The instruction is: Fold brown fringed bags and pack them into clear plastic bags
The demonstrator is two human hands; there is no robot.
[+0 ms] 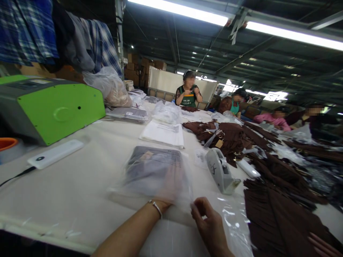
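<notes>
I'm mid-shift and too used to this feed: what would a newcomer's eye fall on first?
Probably the bright green machine on the left of the table. Next, the dark brown fringed pieces spread over the table's right side. Front and centre, the left hand shows hazily through a clear plastic bag around a folded grey item, with the right hand by the bag's near right corner.

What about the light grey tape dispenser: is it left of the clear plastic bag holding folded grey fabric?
No, the tape dispenser stands right of the bag, between it and the dark brown fringed fabric.
</notes>
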